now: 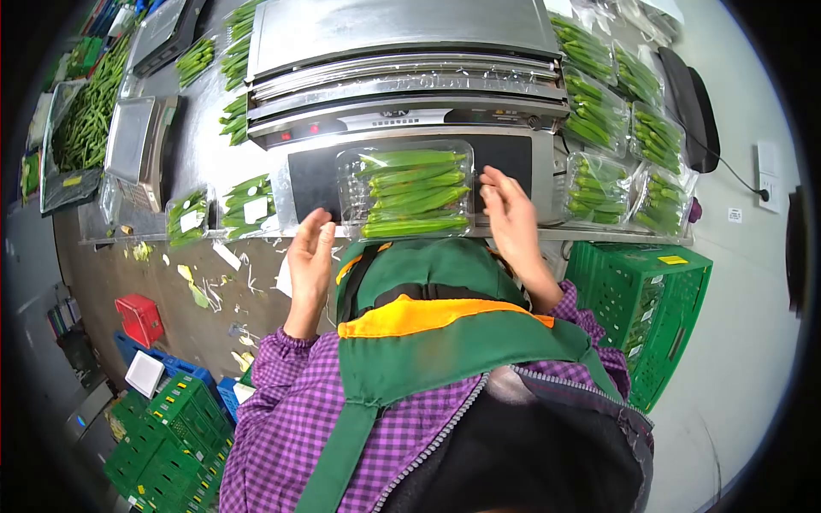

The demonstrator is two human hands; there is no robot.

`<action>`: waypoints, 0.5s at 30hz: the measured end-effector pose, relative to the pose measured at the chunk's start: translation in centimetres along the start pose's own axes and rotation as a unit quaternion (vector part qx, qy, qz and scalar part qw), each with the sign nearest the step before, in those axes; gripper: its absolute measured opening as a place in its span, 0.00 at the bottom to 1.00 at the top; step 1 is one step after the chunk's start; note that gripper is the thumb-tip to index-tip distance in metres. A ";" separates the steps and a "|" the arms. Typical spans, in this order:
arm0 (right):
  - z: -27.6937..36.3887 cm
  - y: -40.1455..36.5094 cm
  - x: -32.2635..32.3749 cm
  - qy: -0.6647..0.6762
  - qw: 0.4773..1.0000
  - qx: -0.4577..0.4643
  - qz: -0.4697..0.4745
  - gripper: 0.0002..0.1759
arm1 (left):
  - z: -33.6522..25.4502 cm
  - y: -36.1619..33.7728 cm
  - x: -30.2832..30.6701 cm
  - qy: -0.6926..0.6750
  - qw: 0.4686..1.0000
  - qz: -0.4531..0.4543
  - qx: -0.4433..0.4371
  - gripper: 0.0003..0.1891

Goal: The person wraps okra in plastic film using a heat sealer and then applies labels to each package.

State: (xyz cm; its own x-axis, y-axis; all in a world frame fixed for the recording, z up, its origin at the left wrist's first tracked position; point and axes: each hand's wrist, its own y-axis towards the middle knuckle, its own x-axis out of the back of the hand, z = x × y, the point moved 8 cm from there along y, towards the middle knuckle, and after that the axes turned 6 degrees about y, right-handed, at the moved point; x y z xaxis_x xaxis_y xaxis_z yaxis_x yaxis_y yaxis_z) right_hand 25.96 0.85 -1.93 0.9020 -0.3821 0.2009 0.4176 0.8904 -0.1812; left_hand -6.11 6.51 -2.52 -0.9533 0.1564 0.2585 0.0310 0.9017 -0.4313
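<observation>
A clear plastic tray of okra [415,179] lies on the dark plate [312,175] at the front of a steel wrapping machine [402,34]. The green pods are lined up side by side in it. My left hand [311,252] is off the tray's near left corner, fingers stretched out and thumb apart, holding nothing. To the right of the tray, my right hand [510,209] is also open and empty, its palm turned toward the tray. A gap shows between each hand and the tray.
Packed okra trays [594,111] stand to the right of the machine. On the left are labelled okra packs [248,205], a scale [137,145] and a container of loose okra [81,128]. Green crates [637,299] stand below at right; more crates and a red box [138,319] are at lower left.
</observation>
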 end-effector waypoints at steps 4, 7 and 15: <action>-1.4 0.3 -3.0 0.026 0.999 -0.021 0.032 0.17 | 1.7 -0.1 -2.6 -0.003 0.998 0.067 -0.015 0.23; -1.7 0.8 -3.4 0.074 0.991 -0.079 0.075 0.18 | 2.1 0.1 -2.6 -0.015 0.996 0.083 -0.003 0.21; -1.3 -2.0 -6.2 0.327 0.920 -0.174 0.127 0.28 | -2.4 -1.8 -4.6 -0.330 0.930 0.159 0.022 0.18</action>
State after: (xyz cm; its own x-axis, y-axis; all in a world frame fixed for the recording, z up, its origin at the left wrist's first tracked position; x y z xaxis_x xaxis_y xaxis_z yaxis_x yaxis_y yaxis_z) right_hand 19.64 1.08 -4.10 0.8012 -0.3410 -0.4918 0.0917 0.8820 -0.4623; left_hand -1.09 5.16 -0.86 -0.8747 0.1183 -0.4699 0.3453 0.8326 -0.4331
